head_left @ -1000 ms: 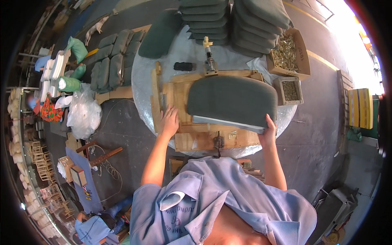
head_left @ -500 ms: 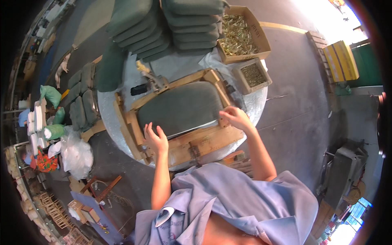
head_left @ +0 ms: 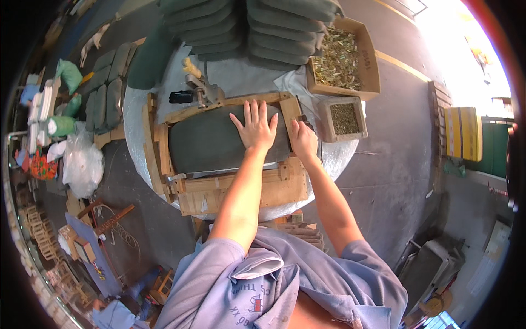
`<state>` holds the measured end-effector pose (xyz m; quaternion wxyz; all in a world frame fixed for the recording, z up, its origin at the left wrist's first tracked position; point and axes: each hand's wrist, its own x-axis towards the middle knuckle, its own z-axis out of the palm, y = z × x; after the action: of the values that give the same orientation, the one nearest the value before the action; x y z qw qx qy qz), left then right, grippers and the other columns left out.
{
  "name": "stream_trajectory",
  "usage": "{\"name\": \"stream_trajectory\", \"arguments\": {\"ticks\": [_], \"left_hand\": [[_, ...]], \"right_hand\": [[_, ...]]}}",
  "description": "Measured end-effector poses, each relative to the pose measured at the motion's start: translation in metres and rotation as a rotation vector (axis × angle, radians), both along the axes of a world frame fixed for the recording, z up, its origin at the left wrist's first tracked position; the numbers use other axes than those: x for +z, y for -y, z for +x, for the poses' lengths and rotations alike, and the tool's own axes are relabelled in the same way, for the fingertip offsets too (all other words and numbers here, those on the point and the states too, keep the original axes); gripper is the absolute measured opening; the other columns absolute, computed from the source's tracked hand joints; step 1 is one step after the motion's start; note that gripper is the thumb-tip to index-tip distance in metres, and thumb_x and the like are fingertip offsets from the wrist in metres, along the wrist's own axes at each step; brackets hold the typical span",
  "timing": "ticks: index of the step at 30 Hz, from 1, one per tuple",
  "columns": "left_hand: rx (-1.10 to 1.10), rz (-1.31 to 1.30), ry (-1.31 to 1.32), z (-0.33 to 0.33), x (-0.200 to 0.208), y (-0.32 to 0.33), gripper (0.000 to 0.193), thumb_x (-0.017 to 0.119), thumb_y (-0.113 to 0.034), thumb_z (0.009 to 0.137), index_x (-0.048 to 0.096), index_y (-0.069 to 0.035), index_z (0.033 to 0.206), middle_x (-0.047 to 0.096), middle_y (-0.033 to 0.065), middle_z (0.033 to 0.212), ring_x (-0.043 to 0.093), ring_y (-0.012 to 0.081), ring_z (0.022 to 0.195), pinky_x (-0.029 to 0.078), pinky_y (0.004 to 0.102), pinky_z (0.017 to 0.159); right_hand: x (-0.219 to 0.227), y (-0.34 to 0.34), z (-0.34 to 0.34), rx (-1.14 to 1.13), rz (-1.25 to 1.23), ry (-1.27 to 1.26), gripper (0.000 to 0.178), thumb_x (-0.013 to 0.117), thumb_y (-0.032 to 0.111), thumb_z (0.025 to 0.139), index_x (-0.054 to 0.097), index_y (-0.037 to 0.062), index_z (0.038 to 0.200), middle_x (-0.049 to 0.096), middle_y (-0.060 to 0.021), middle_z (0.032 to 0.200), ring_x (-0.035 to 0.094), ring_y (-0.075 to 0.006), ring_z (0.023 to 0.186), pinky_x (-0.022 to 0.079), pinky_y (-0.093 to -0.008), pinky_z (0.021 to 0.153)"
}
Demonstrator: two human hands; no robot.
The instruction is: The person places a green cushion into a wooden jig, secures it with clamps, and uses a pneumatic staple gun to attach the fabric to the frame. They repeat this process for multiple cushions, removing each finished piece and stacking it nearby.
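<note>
My left hand (head_left: 256, 129) lies flat with fingers spread on a dark green padded cushion (head_left: 205, 140). The cushion sits inside a wooden frame (head_left: 246, 189) on a round table covered in silvery sheeting (head_left: 139, 159). At the frame's right side my right hand (head_left: 304, 141) is closed, next to a dark piece (head_left: 304, 120) that shows past the fingers. What it grips is mostly hidden. A metal toggle clamp with a yellow handle (head_left: 192, 68) is fixed at the frame's far side, beside a small black object (head_left: 181, 97).
Tall stacks of green cushions (head_left: 285, 35) stand at the back. Right of them are a cardboard box of brassy metal pieces (head_left: 370, 60) and a smaller grey box of small pieces (head_left: 359, 118). Clear plastic bags (head_left: 85, 164) lie on the left.
My left hand has moved right and forward onto the cushion and flattened. My right hand has come to the frame's right edge and closed. The view has shifted.
</note>
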<state>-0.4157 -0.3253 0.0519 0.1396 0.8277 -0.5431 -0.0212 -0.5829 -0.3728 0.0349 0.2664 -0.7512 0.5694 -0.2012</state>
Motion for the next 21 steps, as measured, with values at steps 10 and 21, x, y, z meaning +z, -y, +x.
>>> {"name": "stream_trajectory", "arguments": {"ticks": [10, 21], "left_hand": [[0.013, 0.007, 0.054, 0.002, -0.035, 0.011, 0.058, 0.054, -0.046, 0.109, 0.052, -0.017, 0.159, 0.045, 0.0140, 0.169, 0.028, 0.0367, 0.164, 0.006, 0.0820, 0.125], [0.150, -0.422, -0.085, 0.133, 0.031, -0.081, 0.040, 0.066, -0.029, 0.102, 0.067, -0.015, 0.139, 0.059, 0.0134, 0.151, 0.052, 0.0358, 0.146, 0.027, 0.0800, 0.116]], "right_hand": [[0.007, -0.010, 0.015, -0.105, 0.060, 0.030, 0.040, 0.052, 0.038, 0.114, 0.060, 0.0041, 0.093, 0.070, -0.0227, 0.091, 0.068, -0.0496, 0.091, 0.051, -0.0593, 0.076], [0.025, 0.012, 0.061, -0.147, -0.276, 0.399, 0.015, 0.067, 0.010, 0.105, 0.072, 0.0041, 0.118, 0.073, -0.0153, 0.120, 0.064, -0.0380, 0.117, 0.049, -0.0477, 0.104]]}}
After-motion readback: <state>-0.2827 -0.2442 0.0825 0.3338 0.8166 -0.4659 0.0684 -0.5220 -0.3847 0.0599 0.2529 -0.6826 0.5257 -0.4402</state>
